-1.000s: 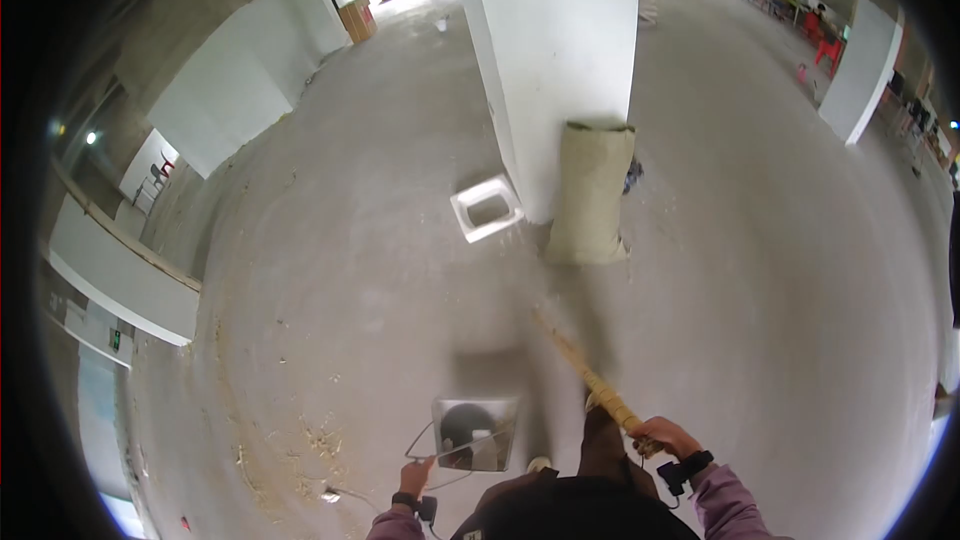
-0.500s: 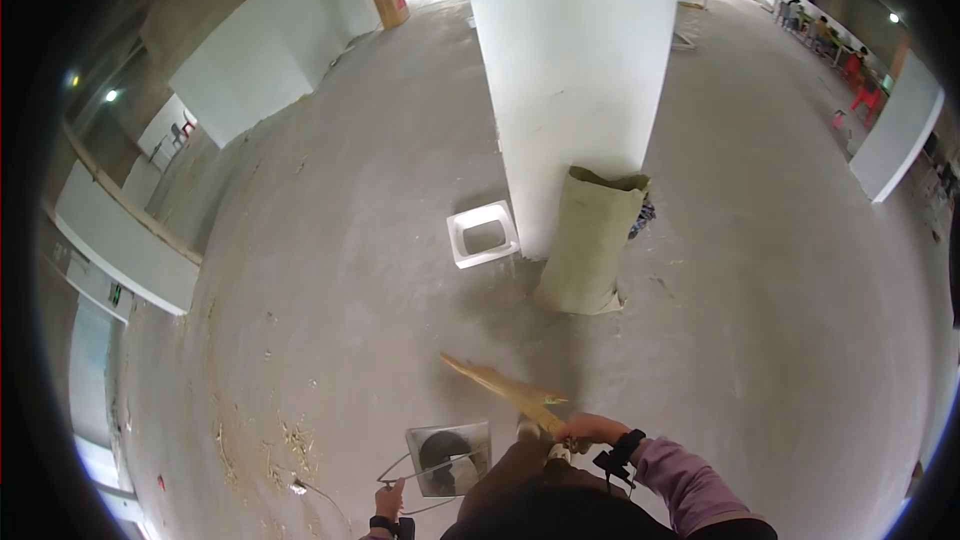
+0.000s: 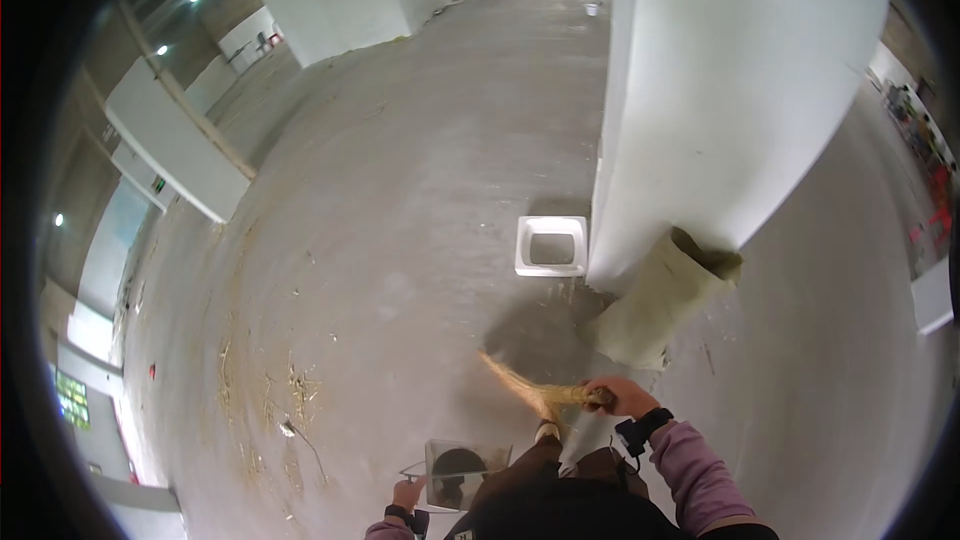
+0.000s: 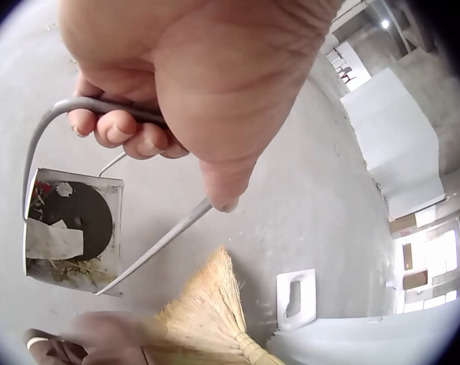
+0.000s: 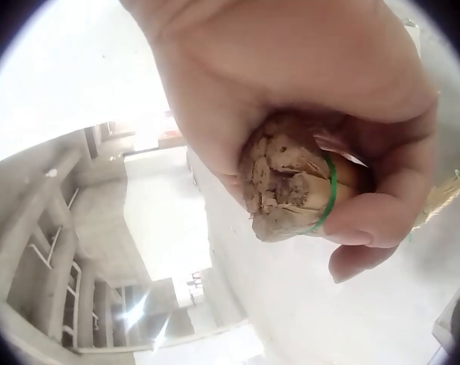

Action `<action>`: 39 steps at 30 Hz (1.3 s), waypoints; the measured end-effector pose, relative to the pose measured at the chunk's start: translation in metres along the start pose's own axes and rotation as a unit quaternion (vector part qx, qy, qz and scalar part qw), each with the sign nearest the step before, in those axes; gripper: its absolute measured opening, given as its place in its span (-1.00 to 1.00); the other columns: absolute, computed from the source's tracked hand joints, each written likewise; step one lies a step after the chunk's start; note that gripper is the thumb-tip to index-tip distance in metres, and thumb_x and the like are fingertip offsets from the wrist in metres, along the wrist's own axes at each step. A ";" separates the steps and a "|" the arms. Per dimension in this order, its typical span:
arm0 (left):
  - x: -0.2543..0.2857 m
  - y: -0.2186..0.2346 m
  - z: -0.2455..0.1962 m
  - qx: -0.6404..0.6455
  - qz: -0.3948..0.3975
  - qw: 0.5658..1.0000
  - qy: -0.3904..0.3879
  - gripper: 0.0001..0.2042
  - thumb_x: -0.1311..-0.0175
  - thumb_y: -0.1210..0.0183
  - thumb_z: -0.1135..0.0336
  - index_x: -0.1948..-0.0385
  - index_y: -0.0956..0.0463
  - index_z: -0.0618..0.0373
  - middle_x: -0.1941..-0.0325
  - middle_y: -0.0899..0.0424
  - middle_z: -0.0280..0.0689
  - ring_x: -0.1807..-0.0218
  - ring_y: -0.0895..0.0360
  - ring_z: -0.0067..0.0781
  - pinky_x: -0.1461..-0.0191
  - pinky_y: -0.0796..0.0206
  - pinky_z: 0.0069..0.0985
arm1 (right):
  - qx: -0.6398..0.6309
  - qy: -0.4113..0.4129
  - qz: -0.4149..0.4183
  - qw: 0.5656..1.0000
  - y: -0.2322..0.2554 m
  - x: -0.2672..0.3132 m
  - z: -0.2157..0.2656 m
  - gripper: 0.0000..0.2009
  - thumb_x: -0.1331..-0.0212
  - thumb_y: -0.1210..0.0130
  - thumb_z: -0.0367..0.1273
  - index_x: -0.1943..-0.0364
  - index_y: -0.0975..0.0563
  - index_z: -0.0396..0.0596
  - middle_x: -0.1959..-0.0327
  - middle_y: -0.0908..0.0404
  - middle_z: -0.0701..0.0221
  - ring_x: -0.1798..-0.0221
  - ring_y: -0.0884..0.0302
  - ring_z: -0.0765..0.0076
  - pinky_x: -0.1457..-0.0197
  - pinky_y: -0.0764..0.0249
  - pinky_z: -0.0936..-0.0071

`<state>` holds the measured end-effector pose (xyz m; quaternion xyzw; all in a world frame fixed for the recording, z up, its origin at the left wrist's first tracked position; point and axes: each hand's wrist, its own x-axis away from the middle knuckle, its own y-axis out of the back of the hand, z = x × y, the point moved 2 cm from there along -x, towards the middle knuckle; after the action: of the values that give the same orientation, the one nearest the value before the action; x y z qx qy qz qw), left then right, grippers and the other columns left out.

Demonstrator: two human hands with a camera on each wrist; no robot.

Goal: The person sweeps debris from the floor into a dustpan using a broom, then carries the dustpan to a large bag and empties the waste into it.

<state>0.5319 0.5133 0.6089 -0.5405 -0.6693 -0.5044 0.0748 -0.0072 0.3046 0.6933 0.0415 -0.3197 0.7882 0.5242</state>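
Observation:
My left hand (image 3: 407,493) holds the bent grey wire handle (image 4: 155,249) of a metal box-shaped dustpan (image 3: 492,454), fingers curled round the wire. Inside the dustpan show straw bits, pale scraps and a dark round patch. A straw broom (image 3: 520,388) is in my right hand (image 3: 625,397), gripped by its bound handle. The butt of the handle (image 5: 279,182), with a green band round it, pokes out of the fist. In the left wrist view the fanned bristles (image 4: 207,296) spread beside the dustpan, close to my feet.
A tall tan sack (image 3: 665,300) leans by a white pillar (image 3: 740,90) ahead on the right. Left of the pillar lies a white square basin (image 3: 524,245). Loose straw (image 3: 300,385) litters the concrete floor on the left, near a thin wire (image 3: 312,452).
The head view has turned left, so the pillar and sack stand farther right and nearer. The broom has swung from pointing ahead to lying crosswise before my feet. Both hands keep their holds.

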 end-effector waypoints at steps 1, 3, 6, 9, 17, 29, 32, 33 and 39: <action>-0.002 -0.001 -0.003 -0.015 -0.013 1.000 -0.002 -0.44 0.04 -0.17 -0.17 0.79 -0.48 0.29 0.79 -0.47 -0.19 0.67 -0.46 -0.33 0.52 -0.28 -0.35 | -0.071 -0.058 -0.020 0.996 -0.001 -0.003 0.032 -0.71 -0.11 0.02 -0.32 0.13 -0.46 -0.21 0.26 -0.54 0.18 0.39 -0.56 0.27 0.54 -0.40 0.58; -0.006 -0.005 -0.011 -0.006 -0.041 0.999 -0.004 -0.46 0.05 -0.18 -0.15 0.78 -0.49 0.28 0.76 -0.49 -0.18 0.63 -0.47 -0.35 0.49 -0.28 -0.35 | -0.140 -0.128 -0.036 0.981 0.003 -0.018 0.074 -0.70 -0.10 0.01 -0.31 0.12 -0.45 -0.20 0.24 -0.53 0.19 0.38 -0.56 0.23 0.52 -0.41 0.57; 0.013 -0.009 -0.044 0.025 -0.062 0.998 -0.008 -0.51 0.03 -0.21 -0.11 0.76 -0.44 0.22 0.76 -0.43 -0.29 0.69 -0.36 -0.47 0.59 -0.19 -0.44 | -0.127 -0.126 -0.022 0.984 0.026 -0.048 0.109 -0.71 -0.11 0.03 -0.30 0.15 -0.46 -0.21 0.27 -0.51 0.20 0.38 -0.55 0.20 0.51 -0.41 0.55; 0.040 -0.020 -0.094 0.068 -0.106 0.992 -0.010 -0.55 0.00 -0.23 -0.05 0.74 -0.43 0.20 0.76 -0.40 -0.36 0.69 -0.29 -0.57 0.62 -0.14 -0.49 | -0.103 -0.098 0.007 0.990 0.051 -0.078 0.143 -0.70 -0.14 0.08 -0.28 0.16 -0.46 -0.21 0.29 -0.51 0.17 0.39 -0.53 0.19 0.50 -0.41 0.53; 0.095 -0.029 -0.224 0.064 -0.209 0.975 -0.037 -0.56 0.04 -0.27 0.02 0.75 -0.41 0.28 0.77 -0.41 -0.30 0.65 -0.27 -0.60 0.57 -0.18 -0.45 | 0.287 0.274 0.053 0.917 0.136 -0.138 0.229 -0.73 -0.08 -0.07 -0.25 0.25 -0.44 -0.16 0.25 -0.47 0.21 0.35 -0.52 0.17 0.40 -0.52 0.53; 0.136 -0.084 -0.325 0.064 -0.191 0.977 -0.065 -0.61 0.03 -0.26 0.13 0.77 -0.34 0.25 0.78 -0.32 -0.36 0.63 -0.19 -0.62 0.57 -0.11 -0.48 | -0.104 -0.026 -0.136 0.985 0.204 -0.192 0.282 -0.68 -0.08 -0.09 -0.23 0.21 -0.36 -0.16 0.31 -0.48 0.25 0.34 -0.56 0.25 0.37 -0.55 0.45; 0.137 -0.095 -0.335 0.059 -0.168 0.981 -0.080 -0.63 0.05 -0.27 0.16 0.76 -0.33 0.24 0.77 -0.33 -0.36 0.63 -0.18 -0.62 0.57 -0.10 -0.49 | -0.041 -0.008 -0.157 0.987 0.219 -0.197 0.283 -0.63 -0.08 -0.05 -0.32 0.05 -0.32 -0.22 0.30 -0.52 0.30 0.28 -0.56 0.36 0.24 -0.52 0.39; 0.138 -0.098 -0.339 0.059 -0.162 0.981 -0.086 -0.63 0.05 -0.28 0.17 0.76 -0.33 0.24 0.77 -0.33 -0.36 0.63 -0.17 -0.62 0.57 -0.10 -0.49 | -0.003 0.008 -0.185 0.983 0.218 -0.190 0.286 -0.59 -0.07 -0.05 -0.33 0.01 -0.30 -0.23 0.30 -0.52 0.30 0.28 -0.56 0.37 0.25 -0.52 0.40; 0.160 -0.125 -0.359 0.063 -0.129 0.983 -0.117 -0.64 0.08 -0.30 0.22 0.77 -0.30 0.24 0.77 -0.30 -0.38 0.64 -0.15 -0.64 0.59 -0.07 -0.52 | 0.165 0.079 -0.223 0.957 0.223 -0.116 0.274 -0.47 -0.03 -0.03 -0.39 -0.13 -0.23 -0.30 0.31 -0.52 0.32 0.34 -0.56 0.40 0.35 -0.49 0.48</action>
<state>0.2079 0.3573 0.8102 -0.4993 -0.7680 -0.3995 -0.0361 -0.2194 0.0067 0.7615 0.1351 -0.1253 0.6937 0.6963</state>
